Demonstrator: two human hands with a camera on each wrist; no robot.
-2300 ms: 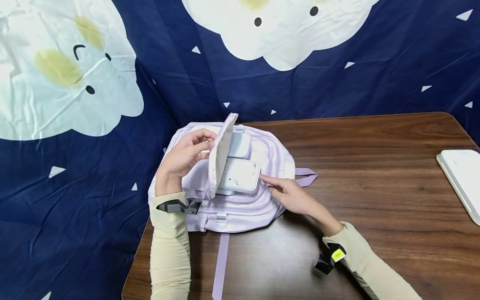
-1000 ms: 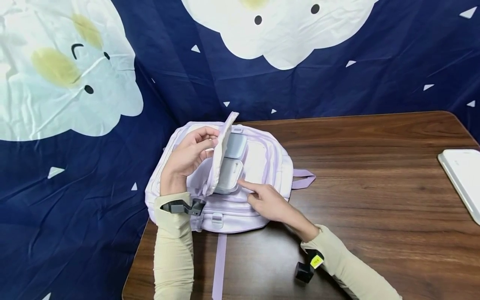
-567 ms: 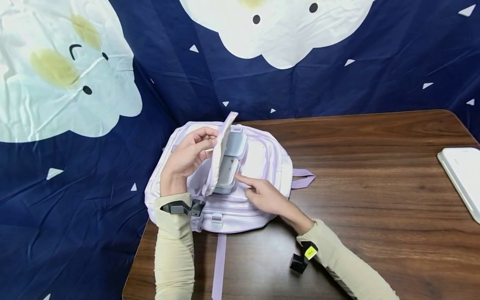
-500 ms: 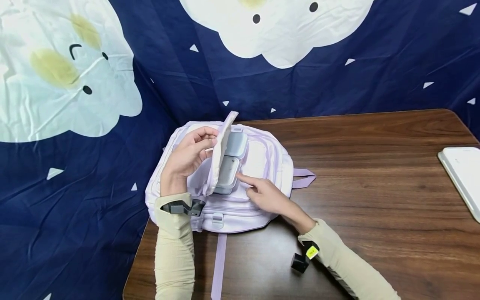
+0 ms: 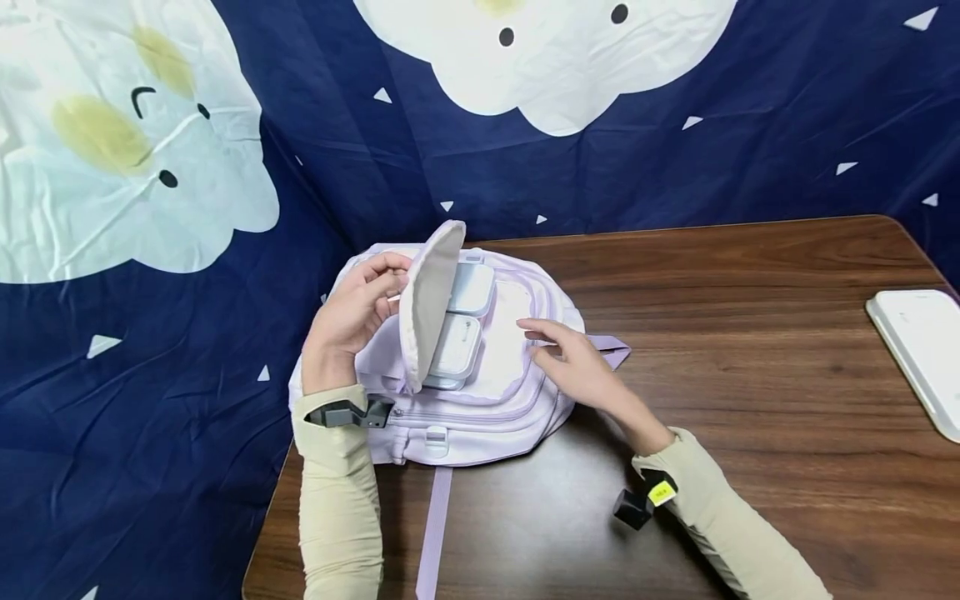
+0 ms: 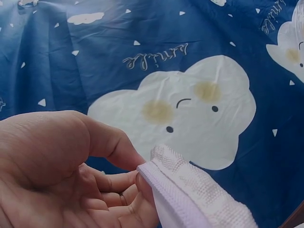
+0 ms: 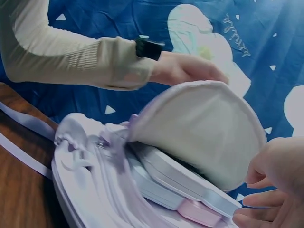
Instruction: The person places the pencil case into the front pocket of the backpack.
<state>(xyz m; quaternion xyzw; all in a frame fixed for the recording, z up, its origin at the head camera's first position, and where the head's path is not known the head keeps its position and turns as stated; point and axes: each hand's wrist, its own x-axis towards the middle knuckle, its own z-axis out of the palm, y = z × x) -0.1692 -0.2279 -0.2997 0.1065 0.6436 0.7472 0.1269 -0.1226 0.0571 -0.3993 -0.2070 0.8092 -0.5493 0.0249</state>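
Note:
A white and lavender backpack (image 5: 480, 450) lies flat on the table. My left hand (image 5: 348, 317) pinches the edge of its front pocket flap (image 5: 433, 308) between thumb and fingers and holds it raised. Under the flap, flat rounded cases sit in the pocket: a white-topped case (image 5: 459, 343) stacked on a bluish one, and a pale blue-grey case (image 5: 472, 287) beyond it. A pink case (image 7: 197, 212) shows lower down in the right wrist view. My right hand (image 5: 573, 362) hovers over the right part of the backpack, fingers loosely bent and holding nothing, apart from the cases.
Another flat white case (image 5: 926, 350) lies at the far right of the wooden table (image 5: 750, 333). A lavender strap (image 5: 435, 525) trails toward the front edge, and a loop (image 5: 613, 348) sticks out right. A blue cloud-print cloth (image 5: 330, 133) hangs behind and left.
The white-topped case has slid left, deeper under the flap, with my right finger against its edge. Since then my right hand has drawn back right, and the flap has tipped further left.

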